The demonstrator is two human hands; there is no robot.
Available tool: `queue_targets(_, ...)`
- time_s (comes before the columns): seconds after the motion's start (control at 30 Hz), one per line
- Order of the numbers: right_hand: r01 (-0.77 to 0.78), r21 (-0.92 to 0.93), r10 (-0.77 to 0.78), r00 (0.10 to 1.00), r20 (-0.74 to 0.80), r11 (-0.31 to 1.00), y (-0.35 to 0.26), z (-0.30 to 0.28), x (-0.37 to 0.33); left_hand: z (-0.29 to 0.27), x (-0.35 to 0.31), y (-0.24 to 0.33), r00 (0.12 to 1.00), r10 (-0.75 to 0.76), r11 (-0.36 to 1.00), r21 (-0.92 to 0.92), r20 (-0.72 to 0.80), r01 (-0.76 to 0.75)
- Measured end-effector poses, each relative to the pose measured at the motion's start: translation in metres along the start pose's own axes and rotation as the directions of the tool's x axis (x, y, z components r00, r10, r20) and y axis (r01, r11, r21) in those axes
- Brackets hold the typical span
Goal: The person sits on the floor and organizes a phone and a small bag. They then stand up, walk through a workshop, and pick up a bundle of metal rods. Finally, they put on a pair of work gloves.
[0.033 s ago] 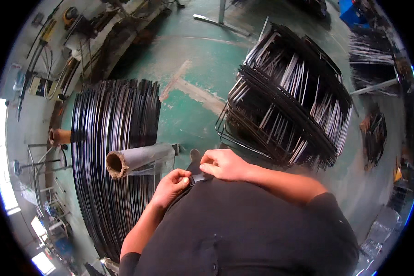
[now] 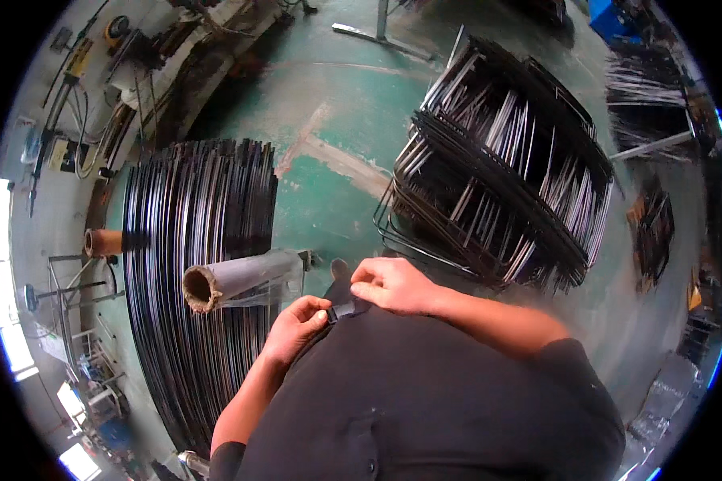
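1. The left hand [image 2: 295,325], just below the centre of the frame, pinches one end of a small dark strip [image 2: 345,310] between thumb and fingertips, which cover that end.
2. The right hand [image 2: 393,284], at the centre, curls its fingers down over the strip's other end; whether they close on it cannot be told, since the back of the hand hides the contact.
3. The strip lies between both hands, at the upper edge of the person's dark shirt [image 2: 449,385] as seen in the frame; its greyish middle shows, but its exact kind is hard to make out.
4. A shoe [image 2: 340,269] shows only in part above the hands.
5. At centre left, a cardboard-cored roll [image 2: 253,276] hides part of the long dark metal bars [image 2: 193,200] behind it.
6. At upper right, bent metal tube frames [image 2: 505,168] overlap so densely that single pieces are hard to separate.
7. A blue object [image 2: 613,20] is cut off at the upper right rim.
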State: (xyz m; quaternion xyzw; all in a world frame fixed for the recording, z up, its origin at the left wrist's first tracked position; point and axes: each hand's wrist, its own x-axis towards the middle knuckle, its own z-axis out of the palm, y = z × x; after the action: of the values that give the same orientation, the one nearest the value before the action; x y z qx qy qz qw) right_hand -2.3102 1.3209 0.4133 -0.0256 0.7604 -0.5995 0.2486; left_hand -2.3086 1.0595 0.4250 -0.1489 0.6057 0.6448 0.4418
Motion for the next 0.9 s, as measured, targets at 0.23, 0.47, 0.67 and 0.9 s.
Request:
queue_targets(0.23, -0.375, -0.090, 0.347, 0.908, -0.233, 0.923, 0.104, -0.027, -0.046, 0.008, 0.005, 0.025, 0.994, -0.109, 0.964, 0.247, 0.030, 0.099)
queue_targets(0.47, -0.598, 0.155, 0.604, 0.693, -0.393, 0.786, 0.221, -0.001, -0.084, 0.016, 0.038, 0.013, 0.970, -0.232, 0.928, 0.317, 0.078, 0.196)
queue_targets(0.67, -0.498, 0.733, 0.861, 0.449, -0.240, 0.464, 0.272, 0.023, -0.074, 0.024, 0.117, -0.030, 0.979, 0.103, 0.652, 0.732, 0.175, -0.199)
queue_targets(0.9, -0.008, 0.997, 0.949, 0.306, -0.076, 0.082, 0.354, 0.062, -0.018, -0.026, 0.298, -0.096, 0.997, 0.032, 0.701, 0.713, -0.066, 0.025)
